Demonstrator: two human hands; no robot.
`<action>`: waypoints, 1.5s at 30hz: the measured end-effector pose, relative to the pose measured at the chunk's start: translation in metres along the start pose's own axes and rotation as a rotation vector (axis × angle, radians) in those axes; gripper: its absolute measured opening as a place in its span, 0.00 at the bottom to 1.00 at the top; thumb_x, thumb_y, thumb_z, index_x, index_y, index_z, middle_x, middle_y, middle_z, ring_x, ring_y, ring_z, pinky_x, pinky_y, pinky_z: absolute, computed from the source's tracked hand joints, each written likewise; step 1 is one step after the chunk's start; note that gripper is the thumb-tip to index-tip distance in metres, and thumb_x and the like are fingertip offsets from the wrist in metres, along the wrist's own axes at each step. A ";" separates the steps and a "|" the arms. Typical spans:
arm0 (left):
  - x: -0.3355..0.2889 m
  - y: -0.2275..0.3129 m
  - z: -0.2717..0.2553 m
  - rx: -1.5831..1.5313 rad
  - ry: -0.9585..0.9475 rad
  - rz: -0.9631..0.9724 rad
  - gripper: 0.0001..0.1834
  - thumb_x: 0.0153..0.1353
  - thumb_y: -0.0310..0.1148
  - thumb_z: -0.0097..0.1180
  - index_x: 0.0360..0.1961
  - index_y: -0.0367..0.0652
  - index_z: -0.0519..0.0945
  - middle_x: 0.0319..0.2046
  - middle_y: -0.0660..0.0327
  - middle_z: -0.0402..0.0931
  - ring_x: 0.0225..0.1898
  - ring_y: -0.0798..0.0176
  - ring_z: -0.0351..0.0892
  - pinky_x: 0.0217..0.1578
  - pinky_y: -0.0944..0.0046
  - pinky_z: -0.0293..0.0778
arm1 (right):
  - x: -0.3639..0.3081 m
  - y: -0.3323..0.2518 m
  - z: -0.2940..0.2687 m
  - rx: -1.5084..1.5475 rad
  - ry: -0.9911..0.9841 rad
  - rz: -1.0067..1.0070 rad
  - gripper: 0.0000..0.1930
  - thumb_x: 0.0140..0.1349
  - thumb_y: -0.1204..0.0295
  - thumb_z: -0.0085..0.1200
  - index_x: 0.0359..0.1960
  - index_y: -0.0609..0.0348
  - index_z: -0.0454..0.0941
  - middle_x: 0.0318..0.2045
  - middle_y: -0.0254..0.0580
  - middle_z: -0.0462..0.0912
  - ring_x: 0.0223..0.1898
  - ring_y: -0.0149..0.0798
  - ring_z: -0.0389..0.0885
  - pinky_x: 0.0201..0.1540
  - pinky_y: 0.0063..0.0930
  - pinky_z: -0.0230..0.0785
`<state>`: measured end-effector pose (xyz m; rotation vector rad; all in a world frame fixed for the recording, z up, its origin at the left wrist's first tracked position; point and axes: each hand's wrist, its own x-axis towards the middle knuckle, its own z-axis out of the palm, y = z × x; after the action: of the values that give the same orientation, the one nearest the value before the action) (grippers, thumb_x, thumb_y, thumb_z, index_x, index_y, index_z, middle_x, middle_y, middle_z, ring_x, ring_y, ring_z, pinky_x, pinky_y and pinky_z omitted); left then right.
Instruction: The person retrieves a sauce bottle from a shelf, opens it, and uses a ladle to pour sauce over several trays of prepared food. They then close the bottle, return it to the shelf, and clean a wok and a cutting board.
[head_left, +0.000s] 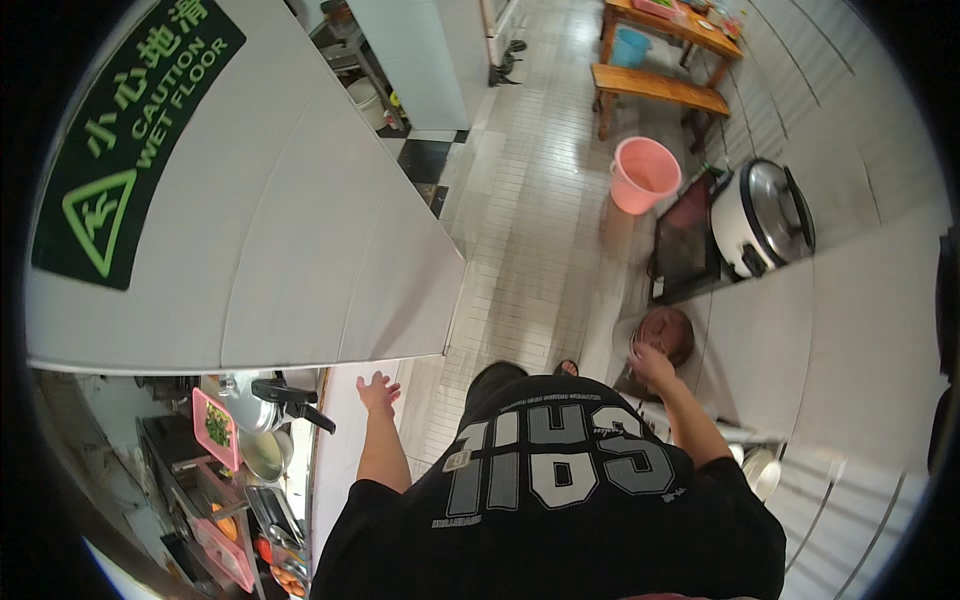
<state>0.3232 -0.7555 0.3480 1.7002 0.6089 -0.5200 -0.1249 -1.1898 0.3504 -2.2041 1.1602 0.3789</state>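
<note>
My left hand [378, 392] is held out open, fingers spread, over the edge of a white counter [340, 450], and holds nothing. My right hand [650, 365] reaches out to the right, and its fingers curl over the near rim of a round brown bowl [668, 333] beside the grey counter [760, 330]. A black shirt with grey print [560, 470] fills the lower middle and hides my body below it.
A pink bucket [645, 172], a black tray [685, 245] and a large white rice cooker [760, 215] stand ahead on the right. A wooden bench [660, 88] stands farther off. A steel pan [250, 402], a pink tray of greens [215, 428] and several food containers sit at the left under a grey hood [300, 200].
</note>
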 end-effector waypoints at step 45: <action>0.374 0.272 0.380 -0.169 0.472 -0.426 0.20 0.68 0.39 0.52 0.57 0.39 0.75 0.30 0.56 0.80 0.24 0.57 0.81 0.22 0.55 0.76 | 0.955 -1.084 -0.162 -0.193 -0.604 -1.013 0.24 0.67 0.54 0.49 0.59 0.52 0.76 0.48 0.48 0.84 0.45 0.50 0.82 0.49 0.42 0.74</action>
<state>0.7773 -1.1289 0.2359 1.5382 1.3371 -0.3467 1.3056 -1.4424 0.4073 -2.2702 -0.3463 0.6385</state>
